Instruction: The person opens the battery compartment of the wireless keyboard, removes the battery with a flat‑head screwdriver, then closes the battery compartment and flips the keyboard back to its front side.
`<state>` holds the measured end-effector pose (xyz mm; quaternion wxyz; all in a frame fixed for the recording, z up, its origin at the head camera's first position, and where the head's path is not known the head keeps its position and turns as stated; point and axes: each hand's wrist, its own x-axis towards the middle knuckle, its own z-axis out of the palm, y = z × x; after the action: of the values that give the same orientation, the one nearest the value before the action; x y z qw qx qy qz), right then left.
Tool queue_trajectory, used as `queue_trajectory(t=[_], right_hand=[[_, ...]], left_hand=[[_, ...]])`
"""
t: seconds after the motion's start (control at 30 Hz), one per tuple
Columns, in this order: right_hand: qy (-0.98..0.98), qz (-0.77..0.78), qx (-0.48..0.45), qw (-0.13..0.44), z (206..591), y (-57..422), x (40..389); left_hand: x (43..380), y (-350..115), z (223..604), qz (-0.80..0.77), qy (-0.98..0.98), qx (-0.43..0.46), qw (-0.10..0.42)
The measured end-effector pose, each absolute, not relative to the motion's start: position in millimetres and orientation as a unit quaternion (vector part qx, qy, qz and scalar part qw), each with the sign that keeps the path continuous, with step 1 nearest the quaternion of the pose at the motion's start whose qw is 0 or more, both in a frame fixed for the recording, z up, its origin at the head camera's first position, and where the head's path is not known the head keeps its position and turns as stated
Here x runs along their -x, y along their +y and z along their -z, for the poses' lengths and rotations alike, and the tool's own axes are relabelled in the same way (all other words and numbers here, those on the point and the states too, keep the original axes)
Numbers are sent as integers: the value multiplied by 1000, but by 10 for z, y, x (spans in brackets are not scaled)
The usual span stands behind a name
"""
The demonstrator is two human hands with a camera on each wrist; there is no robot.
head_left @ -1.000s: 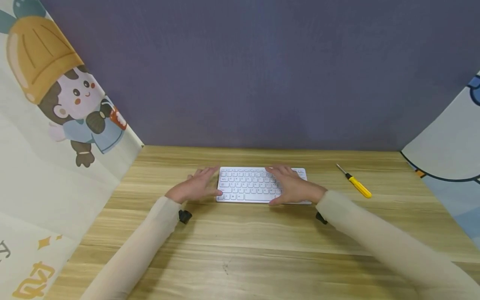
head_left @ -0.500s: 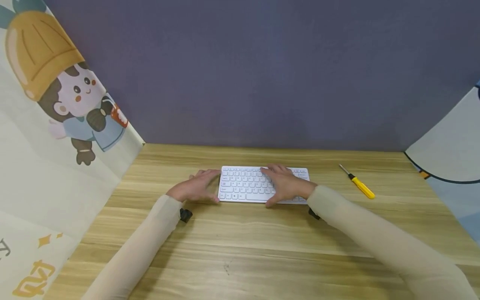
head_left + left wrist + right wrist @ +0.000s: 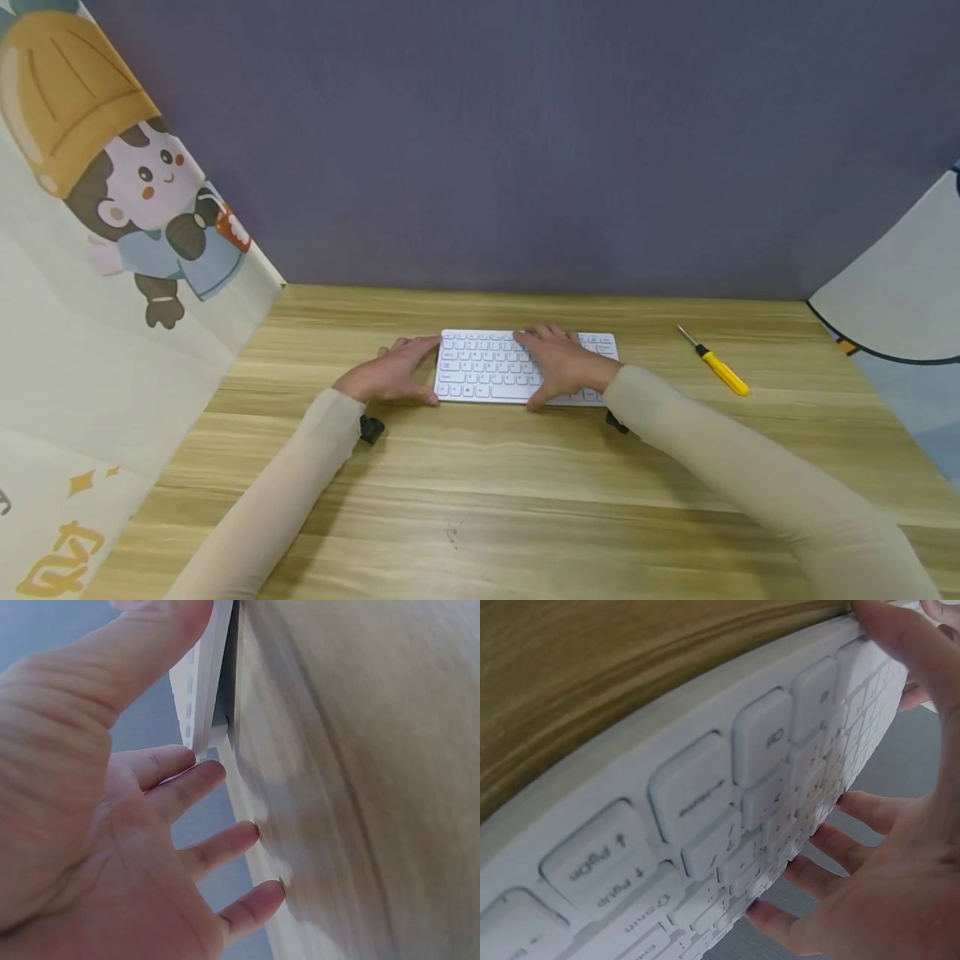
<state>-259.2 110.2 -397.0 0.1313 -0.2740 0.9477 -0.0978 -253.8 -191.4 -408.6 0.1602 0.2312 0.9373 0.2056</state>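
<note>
A white compact keyboard (image 3: 487,367) lies lengthwise on the wooden table. My left hand (image 3: 386,375) is at its left end, thumb by the front corner and index finger by the back corner. In the left wrist view the fingers (image 3: 206,851) are fairly straight and spread, two tips near the keyboard's corner. Right of the keyboard's middle, my right hand (image 3: 566,362) spans it from front to back. The right wrist view has the thumb (image 3: 904,634) at the near edge and the fingertips at the far edge. Part of the keys is hidden under this hand.
A screwdriver (image 3: 720,371) with a yellow handle lies on the table (image 3: 450,483), right of the keyboard. Behind the table stands a dark blue-grey panel (image 3: 525,150). Printed cartoon sheets (image 3: 165,242) hang along both sides.
My right hand has slid a little left along the keyboard. The left thumb has shifted from the keys to the front corner. The keyboard has barely moved; the view has shifted slightly.
</note>
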Motion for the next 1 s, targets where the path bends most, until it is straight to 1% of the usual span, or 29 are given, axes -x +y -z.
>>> queue_trajectory(t=[0.3, 0.53, 0.8, 1.0], right_hand=[[947, 111, 278, 120, 3984, 1118, 2613], [945, 119, 286, 107, 4004, 1149, 2628], [942, 121, 292, 110, 3969, 1161, 2617], [939, 135, 299, 100, 3955, 1176, 2614]], left_hand=[[2544, -1917, 4105, -209, 934, -245, 156], [2551, -1929, 4130, -212, 933, -254, 141], [2567, -1970, 4148, -213, 929, -271, 134], [2546, -2004, 4070, -240, 921, -287, 111]])
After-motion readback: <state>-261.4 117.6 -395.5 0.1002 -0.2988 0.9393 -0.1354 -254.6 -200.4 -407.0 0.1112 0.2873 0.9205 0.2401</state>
